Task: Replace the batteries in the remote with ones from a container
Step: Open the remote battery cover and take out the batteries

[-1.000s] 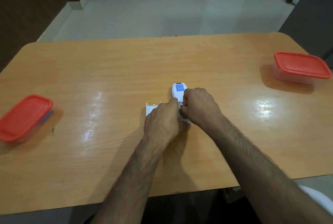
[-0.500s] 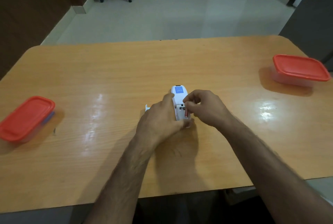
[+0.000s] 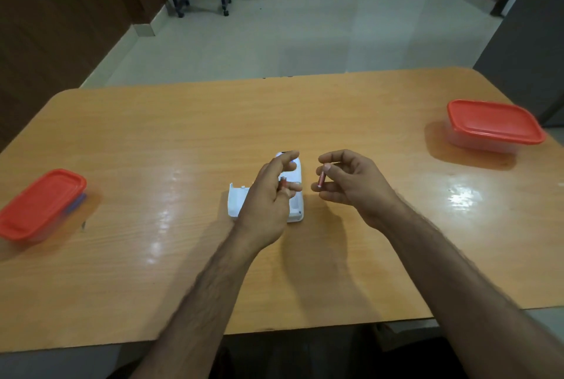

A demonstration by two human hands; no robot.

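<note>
White plastic remote [image 3: 293, 195] lies back-up on the glossy orange wood-grain tabletop [image 3: 183, 140], battery bay toward the person, so both hands can work over it. Its detached white plastic battery cover [image 3: 236, 203] sits just left of the remote, touching or nearly so; parked there probably to keep it within reach for refit. Right hand [image 3: 351, 183] is lifted just right of the remote, grip pinching a small reddish cylindrical battery [image 3: 321, 179] between thumb and fingertips, held roughly upright and clear of the remote. Left hand [image 3: 268, 198] hovers over the remote's left half, index finger extended, other fingers loosely curled round a second reddish battery [image 3: 283, 182]; only its tip shows, so the hold looks like a light pinch but I can't confirm how firm. Bay itself is mostly hidden under the left hand, can't tell if it's empty. My read: old cells are out, one per hand, disposal or swap comes next. Two clear plastic containers with red lids, both lidded: left container [image 3: 39, 204] well to the left of the remote near the tabletop edge, something bluish visible through its wall; right container [image 3: 494, 125] well to the right and farther back. Can't tell which holds the fresh batteries. Either way a lid must come off, which needs a free hand.
</note>
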